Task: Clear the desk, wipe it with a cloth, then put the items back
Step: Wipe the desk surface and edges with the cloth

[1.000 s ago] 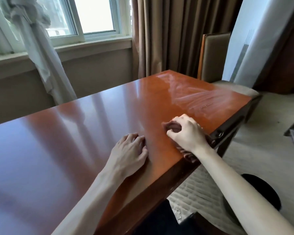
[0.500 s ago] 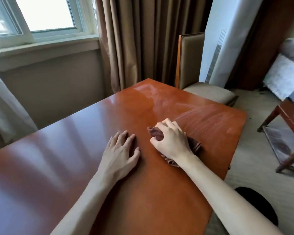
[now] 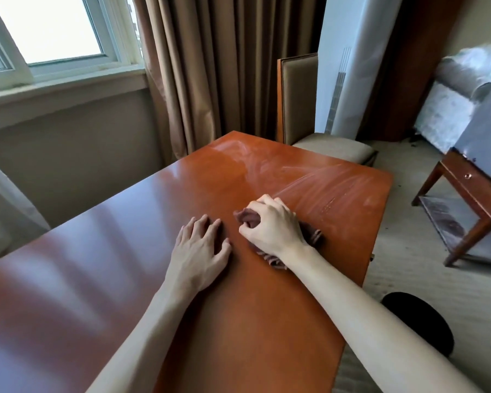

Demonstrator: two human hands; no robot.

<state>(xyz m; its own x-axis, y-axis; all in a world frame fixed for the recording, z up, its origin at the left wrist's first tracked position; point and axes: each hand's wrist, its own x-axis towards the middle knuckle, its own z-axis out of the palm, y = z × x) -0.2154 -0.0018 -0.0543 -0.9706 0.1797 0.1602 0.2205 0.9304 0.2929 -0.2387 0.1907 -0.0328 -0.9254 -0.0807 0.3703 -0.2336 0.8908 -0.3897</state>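
Nearest us, our left hand (image 3: 201, 248) rests flat on the tabletop (image 3: 102, 279), fingers straight and slightly spread, holding nothing; it sits where it sat a second ago, bracing us. Just beside it to the right, our right hand (image 3: 270, 226) curls round the bunched brown cloth (image 3: 313, 236) and presses it to the wood. A second ago the cloth was close to the right edge; half a second ago it had come inward, and now it lies well in from that edge, close to our left hand. We judge we are in the wiping step, with the stroke working from the right end toward the middle. Beyond the cloth, pale smear marks (image 3: 318, 188) fan across the far right corner, so that part looks covered, while the long stretch toward the left shows none. The tabletop carries nothing else we can see, so the cloth has open room leftward. Past the far right corner stands a chair (image 3: 298, 100), and off the right edge a small side table (image 3: 465, 191), both well apart.
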